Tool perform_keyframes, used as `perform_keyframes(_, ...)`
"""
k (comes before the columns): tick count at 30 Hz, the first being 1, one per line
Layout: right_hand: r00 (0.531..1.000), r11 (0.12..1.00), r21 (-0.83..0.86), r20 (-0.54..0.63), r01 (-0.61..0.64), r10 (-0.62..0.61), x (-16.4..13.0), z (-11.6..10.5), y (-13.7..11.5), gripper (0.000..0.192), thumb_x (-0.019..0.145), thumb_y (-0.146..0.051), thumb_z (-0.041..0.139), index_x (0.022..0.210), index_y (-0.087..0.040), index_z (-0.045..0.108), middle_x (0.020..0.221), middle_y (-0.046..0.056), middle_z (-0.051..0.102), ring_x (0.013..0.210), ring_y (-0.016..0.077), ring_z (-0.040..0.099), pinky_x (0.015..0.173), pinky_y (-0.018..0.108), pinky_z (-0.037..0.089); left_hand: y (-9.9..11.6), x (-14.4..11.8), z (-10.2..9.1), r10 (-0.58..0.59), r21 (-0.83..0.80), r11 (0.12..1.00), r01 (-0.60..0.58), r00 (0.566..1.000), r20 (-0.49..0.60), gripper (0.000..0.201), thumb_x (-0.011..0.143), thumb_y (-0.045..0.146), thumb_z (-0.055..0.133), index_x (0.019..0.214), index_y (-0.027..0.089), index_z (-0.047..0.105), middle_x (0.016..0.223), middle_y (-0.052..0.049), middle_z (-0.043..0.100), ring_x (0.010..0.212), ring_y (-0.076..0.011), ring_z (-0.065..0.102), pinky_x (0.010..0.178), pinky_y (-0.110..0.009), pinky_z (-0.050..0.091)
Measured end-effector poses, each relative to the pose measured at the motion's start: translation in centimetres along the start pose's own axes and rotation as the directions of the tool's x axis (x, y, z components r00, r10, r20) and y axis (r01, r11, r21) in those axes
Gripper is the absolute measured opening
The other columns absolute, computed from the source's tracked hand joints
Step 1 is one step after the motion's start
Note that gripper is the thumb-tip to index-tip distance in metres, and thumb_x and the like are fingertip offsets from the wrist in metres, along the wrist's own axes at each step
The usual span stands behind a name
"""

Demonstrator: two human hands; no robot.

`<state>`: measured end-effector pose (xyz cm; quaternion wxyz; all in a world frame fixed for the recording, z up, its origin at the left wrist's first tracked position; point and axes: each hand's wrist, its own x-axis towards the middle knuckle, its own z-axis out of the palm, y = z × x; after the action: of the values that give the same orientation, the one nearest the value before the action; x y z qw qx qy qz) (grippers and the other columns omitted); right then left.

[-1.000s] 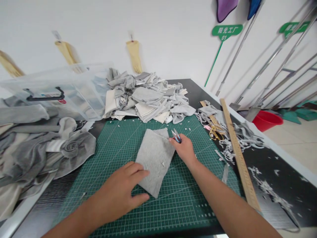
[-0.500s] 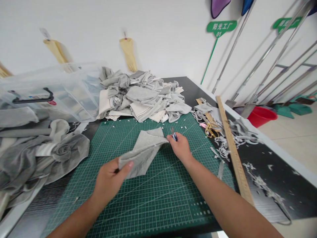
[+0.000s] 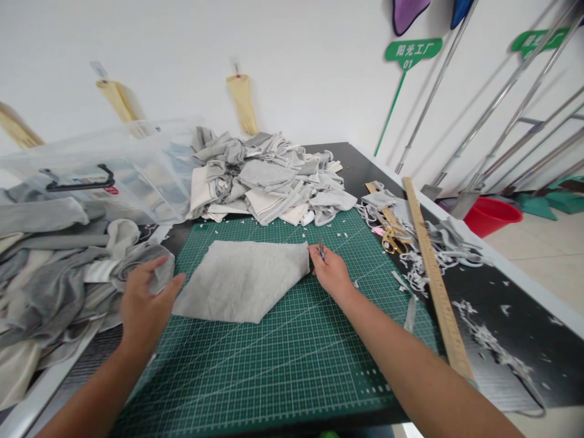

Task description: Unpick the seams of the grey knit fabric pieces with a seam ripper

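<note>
Black bench [image 3: 488, 304]: carries green mat [image 3: 274, 377]; heap [image 3: 274, 176] along the mat's far edge. Cloth [image 3: 241, 280]: one, grey, over the mat's far half; folded over half a second ago, now opened out, so apparently ready to lie flat. Long axis: across the mat, right end pointing at your right hand [image 3: 332, 271], left end slanting nearer you. Right grip: pinching cloth's corner, with snips [image 3: 321, 248]. Left hand [image 3: 143, 307]: wide, over the mat's left edge, cloth released.
</note>
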<state>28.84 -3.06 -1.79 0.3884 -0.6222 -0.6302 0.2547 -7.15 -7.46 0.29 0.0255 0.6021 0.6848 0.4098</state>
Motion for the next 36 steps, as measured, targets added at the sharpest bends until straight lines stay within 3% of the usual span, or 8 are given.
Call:
perform_keyframes(4,0.984,0.986,0.157,0.174,-0.059,0.031,-0.4,-0.1,-0.6,0.043,0.091,-0.048,0.035,0.104,-0.019,0.064,0.043,-0.005,0.049,0.043,0.0143,0.052,0.052,0.024,0.038,1.4,-0.8,2.5,0.35,0.095,0.909,-0.406,0.867,0.356,0.041,0.086,0.042,0.049,0.119,0.02,0.054,0.126,-0.008,0.052,0.123,-0.0269,0.043,0.106,-0.046,0.031)
perform_keyframes(8,0.957,0.968,0.248,0.274,0.028,-0.098,-1.3,-0.5,-1.7,0.045,0.092,-0.047,0.034,0.108,-0.018,0.064,0.046,-0.005,0.05,0.046,0.0131,0.053,0.054,0.024,0.041,3.2,-2.8,5.0,0.316,0.245,0.82,-0.517,0.766,0.56,0.044,0.091,0.042,0.039,0.13,0.025,0.047,0.141,-0.008,0.039,0.132,-0.0288,0.031,0.106,-0.053,0.025)
perform_keyframes(13,0.928,0.935,0.181,0.164,0.306,-0.335,-2.2,-1.2,-2.7,0.035,0.092,-0.039,0.039,0.11,-0.023,0.065,0.105,0.006,0.063,0.093,0.0179,0.059,0.082,0.031,0.044,3.8,-3.2,5.1,0.287,0.294,0.794,-0.532,0.755,0.59,0.045,0.092,0.043,0.036,0.133,0.025,0.045,0.143,-0.009,0.037,0.132,-0.0283,0.03,0.105,-0.052,0.025)
perform_keyframes(19,0.838,0.918,0.204,0.378,0.339,-0.393,-2.4,-1.2,-2.8,0.031,0.09,-0.038,0.044,0.101,-0.023,0.07,0.084,0.003,0.067,0.08,0.0172,0.06,0.077,0.03,0.044,4.2,-3.2,4.9,0.258,0.322,0.805,-0.498,0.783,0.565,0.044,0.091,0.042,0.037,0.132,0.027,0.045,0.141,-0.008,0.04,0.131,-0.0291,0.033,0.103,-0.055,0.026)
perform_keyframes(25,0.756,0.904,0.424,0.61,-0.059,-0.237,-2.7,-1.8,-3.4,0.042,0.086,-0.05,0.045,0.1,-0.017,0.069,0.045,-0.005,0.052,0.039,0.0093,0.042,0.045,0.021,0.035,4.3,-3.2,5.0,0.251,0.331,0.805,-0.493,0.787,0.563,0.043,0.091,0.041,0.038,0.132,0.028,0.045,0.141,-0.008,0.04,0.131,-0.0289,0.032,0.102,-0.055,0.026)
perform_keyframes(28,0.681,0.723,0.622,0.671,-0.302,-0.293,-2.9,-2.6,-3.9,0.046,0.087,-0.053,0.041,0.101,-0.016,0.065,0.073,0.005,0.07,0.033,0.005,0.032,0.034,0.02,0.022,4.2,-3.2,5.0,0.253,0.33,0.805,-0.493,0.788,0.561,0.043,0.091,0.041,0.038,0.131,0.028,0.046,0.141,-0.007,0.041,0.131,-0.029,0.033,0.102,-0.055,0.026)
perform_keyframes(31,0.722,0.582,0.726,0.616,-0.366,-0.315,-3.0,-3.1,-4.3,0.044,0.087,-0.053,0.038,0.1,-0.018,0.063,0.096,0.011,0.071,0.033,0.0042,0.032,0.033,0.021,0.017,4.4,-3.2,4.9,0.26,0.321,0.807,-0.495,0.787,0.559,0.043,0.09,0.042,0.038,0.131,0.028,0.046,0.14,-0.008,0.041,0.13,-0.0294,0.033,0.102,-0.055,0.026)
perform_keyframes(36,0.825,0.609,0.711,0.543,-0.352,-0.157,-2.4,-2.6,-4.1,0.044,0.085,-0.054,0.042,0.1,-0.018,0.062,0.092,0.011,0.072,0.034,0.0052,0.034,0.033,0.021,0.02,4.0,-3.1,5.1,0.266,0.302,0.821,-0.485,0.792,0.549,0.043,0.09,0.041,0.04,0.129,0.026,0.048,0.139,-0.008,0.042,0.13,-0.0299,0.034,0.104,-0.055,0.025)
